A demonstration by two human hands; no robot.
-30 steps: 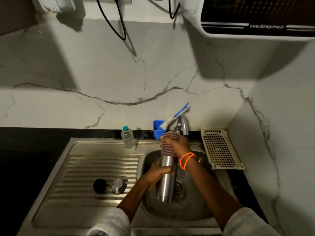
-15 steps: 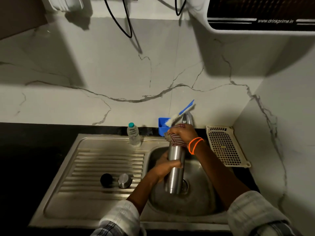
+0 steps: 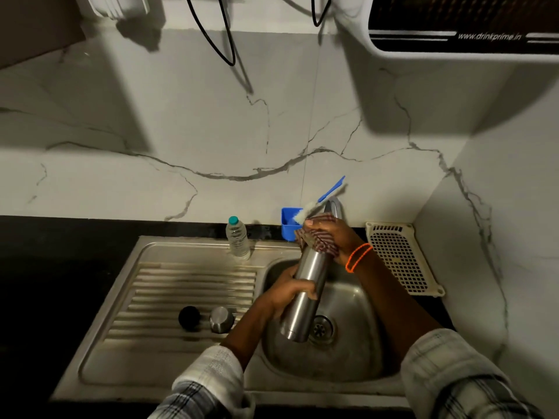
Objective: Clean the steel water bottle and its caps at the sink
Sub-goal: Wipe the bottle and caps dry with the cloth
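Steel bottle held tilted over the sink basin, cloth on its top.

The tall cylindrical steel water bottle (image 3: 304, 293) leans over the round steel sink basin (image 3: 357, 355), base toward 6 o'clock near the drain, top toward 12. The left hand (image 3: 290, 290) wraps its fingers round the bottle's middle from 9 o'clock. The right hand (image 3: 334, 237), an orange band at its wrist, grips a striped red-and-white cloth (image 3: 317, 240) bunched over the bottle's top. At 9 o'clock, on the ribbed steel drainboard (image 3: 187, 285), a round black cap (image 3: 189, 318) and a round steel cap (image 3: 222, 319) stand just beside each other. A small clear plastic bottle with a teal lid (image 3: 238, 238) stands at 11 o'clock.
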